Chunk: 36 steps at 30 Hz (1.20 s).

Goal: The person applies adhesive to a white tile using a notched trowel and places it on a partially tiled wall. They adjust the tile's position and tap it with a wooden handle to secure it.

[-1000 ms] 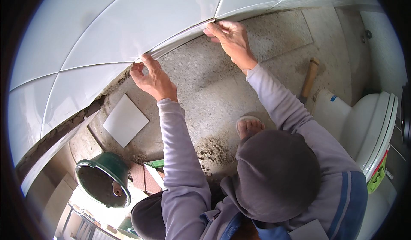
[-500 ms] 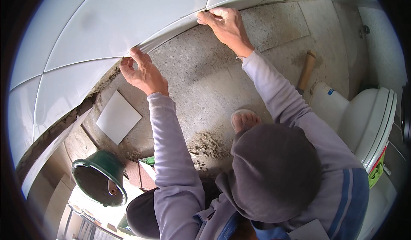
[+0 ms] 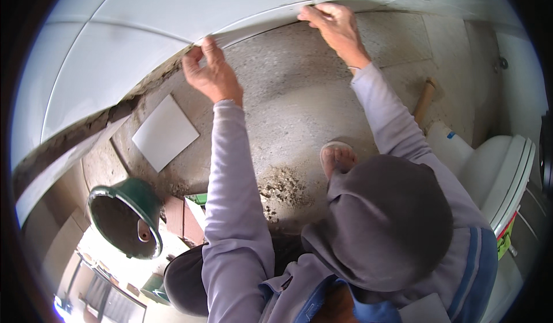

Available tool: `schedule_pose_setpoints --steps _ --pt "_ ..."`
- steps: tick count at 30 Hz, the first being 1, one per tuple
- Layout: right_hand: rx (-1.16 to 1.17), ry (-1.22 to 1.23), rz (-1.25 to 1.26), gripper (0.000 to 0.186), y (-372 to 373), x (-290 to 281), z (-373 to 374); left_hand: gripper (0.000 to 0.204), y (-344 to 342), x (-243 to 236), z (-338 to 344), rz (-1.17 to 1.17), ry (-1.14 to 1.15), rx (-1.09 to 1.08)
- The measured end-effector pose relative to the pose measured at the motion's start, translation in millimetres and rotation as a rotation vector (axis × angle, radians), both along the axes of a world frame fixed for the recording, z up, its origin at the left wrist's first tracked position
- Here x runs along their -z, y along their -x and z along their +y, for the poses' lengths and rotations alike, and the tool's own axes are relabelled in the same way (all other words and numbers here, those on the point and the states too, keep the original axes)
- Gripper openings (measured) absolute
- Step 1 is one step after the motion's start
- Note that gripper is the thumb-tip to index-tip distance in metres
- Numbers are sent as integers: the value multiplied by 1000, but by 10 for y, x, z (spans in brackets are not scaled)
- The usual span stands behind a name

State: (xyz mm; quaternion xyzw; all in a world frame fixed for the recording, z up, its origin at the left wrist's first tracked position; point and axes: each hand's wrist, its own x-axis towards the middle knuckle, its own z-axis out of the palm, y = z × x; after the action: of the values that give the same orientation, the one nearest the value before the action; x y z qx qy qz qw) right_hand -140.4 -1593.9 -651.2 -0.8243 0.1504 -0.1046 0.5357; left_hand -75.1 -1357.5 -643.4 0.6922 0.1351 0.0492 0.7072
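Observation:
Low on the white tiled wall [image 3: 138, 12] runs a narrow white strip [image 3: 256, 20], along a rough gap at the tiles' lower edge. My left hand [image 3: 210, 72] is at the strip's left end, thumb raised against it and fingers curled in a pinch. My right hand [image 3: 334, 26] has its thumb and fingertips closed at the strip's right end; the exact contact is small and partly hidden by the fingers. A loose square white tile [image 3: 165, 133] lies on the floor below my left hand.
A green bucket [image 3: 124, 193] lies at lower left beside boxes [image 3: 175, 213]. Crumbled mortar [image 3: 282, 187] is near my bare-toed foot [image 3: 340, 159]. A wooden-handled tool [image 3: 425, 98] and a white toilet [image 3: 495, 179] are at right. My knee [image 3: 184, 280] is at the bottom.
Both hands appear higher in the picture, the right one also further right, still at the strip's two ends. The view of wall and floor has shifted slightly with my head.

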Motion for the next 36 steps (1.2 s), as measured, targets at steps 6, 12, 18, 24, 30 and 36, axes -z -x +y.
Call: schedule_pose_setpoints --steps 6,12,18,24,30,36 --pt "-14 38 91 39 40 -18 -24 31 -48 116 49 -65 90 -5" --pt "-22 152 87 28 37 -1 -46 28 -76 119 63 -54 67 12" --pt "162 -642 231 36 203 73 270 41 89 27 -23 -11 235 20" --pt "89 -923 224 56 286 180 532 52 213 325 87 189 392 -79" --pt "-90 308 114 65 685 216 247 65 219 419 271 64 -674 165" --pt "65 825 440 83 1649 254 -607 68 158 390 289 -25 -701 284"
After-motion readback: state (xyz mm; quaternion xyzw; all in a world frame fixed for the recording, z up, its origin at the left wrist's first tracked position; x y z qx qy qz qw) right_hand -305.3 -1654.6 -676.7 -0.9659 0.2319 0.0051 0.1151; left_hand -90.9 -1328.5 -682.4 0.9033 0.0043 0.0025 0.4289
